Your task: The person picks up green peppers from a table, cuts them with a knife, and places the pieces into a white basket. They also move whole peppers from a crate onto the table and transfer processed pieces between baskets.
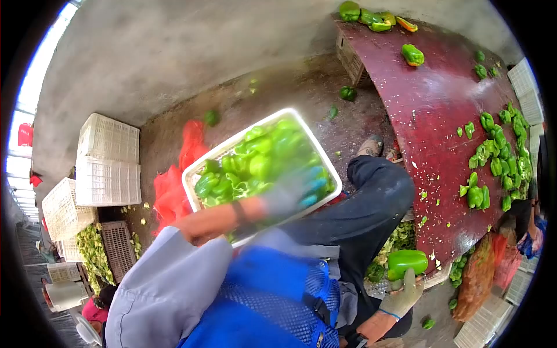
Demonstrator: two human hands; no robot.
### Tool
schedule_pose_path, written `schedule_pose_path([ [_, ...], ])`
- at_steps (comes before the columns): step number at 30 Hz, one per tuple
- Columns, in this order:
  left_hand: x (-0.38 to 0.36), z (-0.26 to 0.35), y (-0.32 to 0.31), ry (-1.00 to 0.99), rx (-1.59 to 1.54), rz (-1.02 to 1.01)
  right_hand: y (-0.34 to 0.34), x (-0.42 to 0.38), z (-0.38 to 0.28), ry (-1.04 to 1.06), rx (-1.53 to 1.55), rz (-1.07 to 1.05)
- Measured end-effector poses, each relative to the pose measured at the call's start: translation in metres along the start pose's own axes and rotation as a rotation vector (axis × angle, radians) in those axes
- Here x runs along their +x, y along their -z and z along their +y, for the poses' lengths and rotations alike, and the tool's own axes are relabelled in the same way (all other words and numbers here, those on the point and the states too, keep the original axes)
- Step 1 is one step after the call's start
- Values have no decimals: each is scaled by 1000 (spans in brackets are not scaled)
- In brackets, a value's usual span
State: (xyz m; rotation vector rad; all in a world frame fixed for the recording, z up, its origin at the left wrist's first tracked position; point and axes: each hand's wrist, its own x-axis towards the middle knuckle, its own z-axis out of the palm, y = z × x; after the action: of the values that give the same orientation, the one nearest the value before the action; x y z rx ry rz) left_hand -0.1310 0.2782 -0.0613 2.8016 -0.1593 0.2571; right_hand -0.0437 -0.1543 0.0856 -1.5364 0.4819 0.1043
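My left hand (293, 193), in a grey glove with teal fingertips, is blurred over the right part of a white crate (328, 152). Green peppers (260, 165) fill much of that crate, which lies tilted beside my legs. What the left fingers hold, if anything, is lost in the blur. Low on the right, my right hand (404, 294), in a pale glove, grips a large green pepper (407, 264) near the edge of a dark red table (406, 110).
Cut and whole peppers (505, 156) lie on the table's right side. White crates (108, 159) stand at the left near red netting (169, 194). A container of pepper scraps (96, 255) is lower left. People are partly visible at both sides.
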Motion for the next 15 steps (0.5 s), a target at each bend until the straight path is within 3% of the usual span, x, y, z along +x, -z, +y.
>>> schedule_pose_path([
  [3,15,-34,54,37,177,11,-2,-2,2,-14,-25,16],
  [5,24,-59,81,371,324,35,-5,-1,2,2,-20,19],
  [6,18,-62,80,380,330,36,-6,-1,3,-18,-21,16],
  [8,6,-67,59,559,224,-205,-7,-1,5,-34,-15,16],
  [15,-31,-91,1,565,255,-66,-1,9,5,-24,-39,-97],
])
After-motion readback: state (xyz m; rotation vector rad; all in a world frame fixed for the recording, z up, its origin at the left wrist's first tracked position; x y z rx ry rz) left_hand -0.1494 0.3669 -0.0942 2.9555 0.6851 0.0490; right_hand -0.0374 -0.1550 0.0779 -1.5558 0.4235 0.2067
